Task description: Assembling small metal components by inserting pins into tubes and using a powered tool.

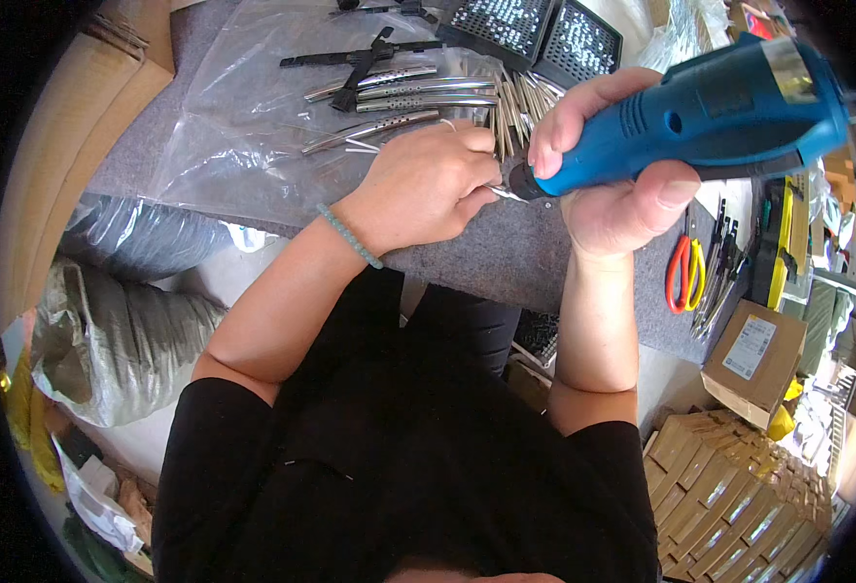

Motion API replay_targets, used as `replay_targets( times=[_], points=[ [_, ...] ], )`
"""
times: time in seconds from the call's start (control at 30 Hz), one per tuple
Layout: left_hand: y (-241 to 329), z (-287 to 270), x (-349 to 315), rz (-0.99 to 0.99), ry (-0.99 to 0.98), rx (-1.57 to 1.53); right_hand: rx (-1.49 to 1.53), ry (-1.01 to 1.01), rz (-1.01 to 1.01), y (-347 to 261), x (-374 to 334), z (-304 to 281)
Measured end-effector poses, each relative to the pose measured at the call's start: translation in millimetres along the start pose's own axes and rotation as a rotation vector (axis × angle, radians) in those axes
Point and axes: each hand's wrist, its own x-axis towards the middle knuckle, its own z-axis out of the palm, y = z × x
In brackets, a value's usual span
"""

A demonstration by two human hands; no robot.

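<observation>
My right hand (632, 214) is wrapped round a blue cordless power tool (681, 126), its black nose pointing left. Right at that nose, my left hand (428, 180) pinches a small shiny metal piece (506, 193); most of it is hidden by the fingers. Thin white strands (362, 147) stick out behind the left hand. Just beyond it lie several curved chrome bars with holes (428, 101) on a clear plastic sheet (224, 126). A bundle of slim metal strips (520, 107) lies between the hands, partly covered by the right fingers.
Two black trays (578, 44) of small shiny parts stand at the back. Black strap-like pieces (360, 68) lie across the bars. Red-and-yellow-handled pliers (684, 272) rest at right, near a cardboard box (753, 361). A large carton (78, 146) borders the table's left.
</observation>
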Motion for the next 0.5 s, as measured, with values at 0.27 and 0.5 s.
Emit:
replay_targets(
  times=[0.27, 0.5],
  points=[
    [3, -6, 0, -0.015, -0.045, -0.003, 0.100, 0.132, -0.173, -37, 67, -18],
    [5, -6, 0, -0.016, -0.050, -0.017, -0.114, 0.285, -0.353, -85, 146, -10]
  ],
)
